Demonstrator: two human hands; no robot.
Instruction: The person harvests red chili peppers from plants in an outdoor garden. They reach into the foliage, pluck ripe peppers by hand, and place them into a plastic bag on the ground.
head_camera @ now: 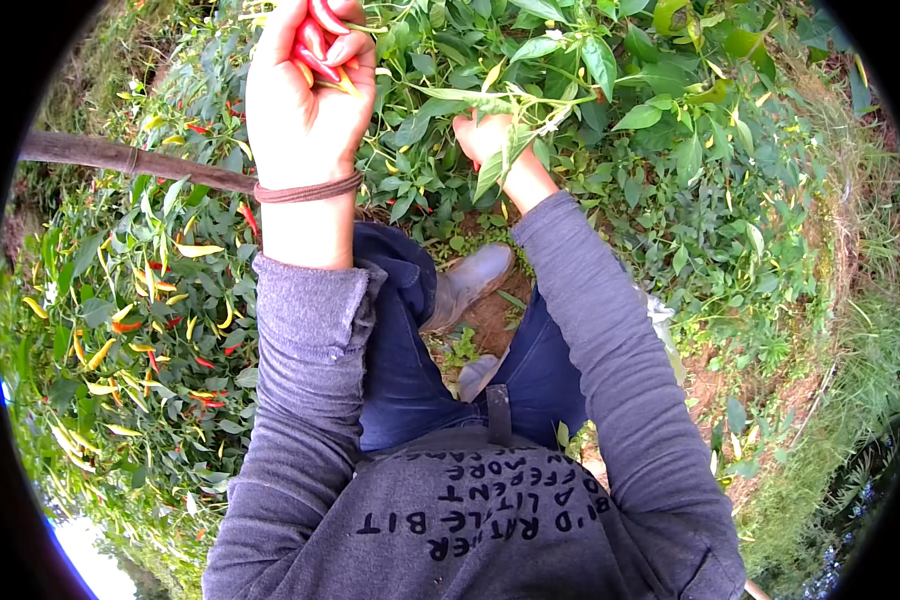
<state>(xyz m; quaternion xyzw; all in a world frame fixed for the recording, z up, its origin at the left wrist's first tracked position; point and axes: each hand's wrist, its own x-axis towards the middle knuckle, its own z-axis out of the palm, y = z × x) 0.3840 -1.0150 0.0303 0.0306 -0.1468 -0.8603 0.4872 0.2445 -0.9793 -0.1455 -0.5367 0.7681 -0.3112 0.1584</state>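
My left hand (300, 112) is raised at the top, palm up, with its fingers curled around several red chilli peppers (312, 39). A few orange ones show among them, and a brown band circles the wrist. Lower and to the right, my right hand (491, 136) reaches in among the leaves of a chilli plant (600, 64). Leaves and a stem cover part of that hand. A small patch of red shows by its fingers, but whether they grip anything is hidden.
Chilli bushes (127, 360) with yellow, orange and red fruit crowd the left. A wooden pole (142, 161) crosses there. Muddy boots (472, 281) stand on soil between plants. A whitish plastic bag (661, 322) hangs beside my right arm. Grass (862, 382) borders the right.
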